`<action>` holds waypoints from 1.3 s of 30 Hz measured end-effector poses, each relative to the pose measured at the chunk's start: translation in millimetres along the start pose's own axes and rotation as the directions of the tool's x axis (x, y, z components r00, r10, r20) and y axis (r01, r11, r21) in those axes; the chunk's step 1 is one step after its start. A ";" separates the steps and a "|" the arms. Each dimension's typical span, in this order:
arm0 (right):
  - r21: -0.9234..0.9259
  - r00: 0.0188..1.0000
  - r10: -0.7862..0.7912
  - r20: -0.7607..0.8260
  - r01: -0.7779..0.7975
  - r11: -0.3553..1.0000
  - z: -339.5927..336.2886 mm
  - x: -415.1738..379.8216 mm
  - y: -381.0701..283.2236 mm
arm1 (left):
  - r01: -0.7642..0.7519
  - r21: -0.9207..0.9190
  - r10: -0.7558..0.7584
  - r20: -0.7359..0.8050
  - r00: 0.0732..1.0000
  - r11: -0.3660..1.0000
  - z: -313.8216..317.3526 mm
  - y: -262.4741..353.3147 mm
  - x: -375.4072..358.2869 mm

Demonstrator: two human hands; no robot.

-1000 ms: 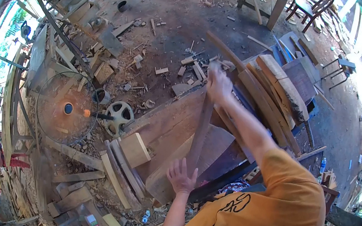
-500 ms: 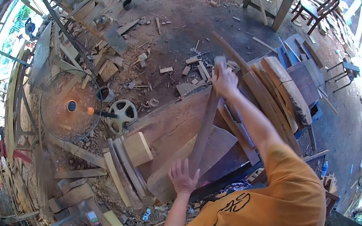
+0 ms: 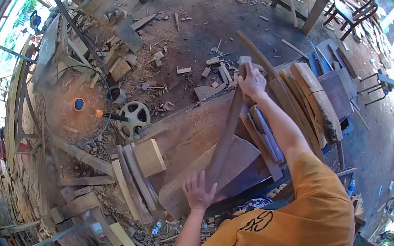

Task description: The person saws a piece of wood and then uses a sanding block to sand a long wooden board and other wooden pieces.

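A long dark wooden strip [image 3: 226, 136] lies slantwise over a wide curved board [image 3: 236, 160] on the workbench [image 3: 192, 123]. My left hand [image 3: 199, 190] rests with spread fingers beside the strip's near end, on the curved board. At the far end of the strip, my right hand [image 3: 252, 82] is closed round a small greyish block [image 3: 244, 61], its fingers wrapped over it. What the block is made of cannot be made out.
Stacked curved planks [image 3: 314, 98] stand right of my right arm. More strips and a pale block [image 3: 149, 158] lie at the bench's left. Beyond are a round wire fan [image 3: 78, 104], a spoked wheel [image 3: 133, 120], wood scraps and a chair [image 3: 348, 15].
My right hand and its block have shifted slightly in view, while my left hand stays near the strip's near end. The surroundings have also shifted slightly as the head view moved.
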State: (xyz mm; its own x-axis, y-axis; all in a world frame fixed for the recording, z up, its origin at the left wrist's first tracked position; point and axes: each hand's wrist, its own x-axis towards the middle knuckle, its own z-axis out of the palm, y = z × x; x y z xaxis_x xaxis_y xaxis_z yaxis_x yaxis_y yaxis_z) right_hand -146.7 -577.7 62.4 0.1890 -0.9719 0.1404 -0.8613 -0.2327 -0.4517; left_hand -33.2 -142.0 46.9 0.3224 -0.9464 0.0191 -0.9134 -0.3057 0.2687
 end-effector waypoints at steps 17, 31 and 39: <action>-0.030 0.991 -0.046 -0.129 0.043 0.999 4.0 -15.9 -9.9 | 0.003 0.024 -0.002 -0.034 0.999 1.000 -3.5 0.8 -2.3; -0.066 0.991 -0.135 0.014 0.136 0.989 5.4 -6.5 13.7 | 0.002 0.003 -0.002 -0.032 0.999 1.000 1.8 -1.3 -1.2; 0.273 0.994 0.021 -0.109 0.010 0.962 -54.5 -31.3 24.3 | 0.023 -0.003 -0.023 -0.059 0.998 1.000 3.8 -0.4 -5.4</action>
State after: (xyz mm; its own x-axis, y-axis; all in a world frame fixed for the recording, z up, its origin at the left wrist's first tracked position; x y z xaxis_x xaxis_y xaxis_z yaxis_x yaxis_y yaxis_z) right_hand -199.2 -551.0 95.0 0.1186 -0.9668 0.2263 -0.6977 -0.2434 -0.6738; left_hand -35.5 -137.2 43.0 0.3577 -0.9312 0.0701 -0.9050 -0.3271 0.2721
